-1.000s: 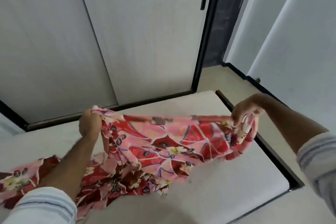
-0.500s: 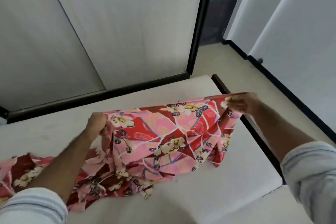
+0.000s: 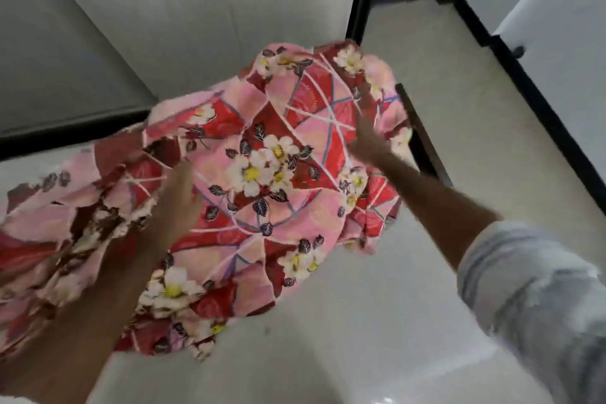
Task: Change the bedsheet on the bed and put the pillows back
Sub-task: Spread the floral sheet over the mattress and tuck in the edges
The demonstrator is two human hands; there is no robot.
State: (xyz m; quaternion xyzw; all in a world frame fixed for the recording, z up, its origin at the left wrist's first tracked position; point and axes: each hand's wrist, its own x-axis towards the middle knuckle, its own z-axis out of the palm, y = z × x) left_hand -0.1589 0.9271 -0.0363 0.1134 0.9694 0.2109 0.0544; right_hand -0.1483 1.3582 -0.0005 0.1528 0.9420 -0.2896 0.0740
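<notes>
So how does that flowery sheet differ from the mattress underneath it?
The floral bedsheet is red and pink with white flowers; the mattress is plain white. The bedsheet is bunched and billowing between the left hand and right hand; the mattress lies flat. The bedsheet is blurred with motion; the mattress looks sharp. Both are on the bed.

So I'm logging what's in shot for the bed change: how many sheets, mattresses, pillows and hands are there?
Floral bedsheet: 1
Bare mattress: 1
Pillows: 0 in view
Hands: 2, left hand and right hand
Total: 4
</notes>
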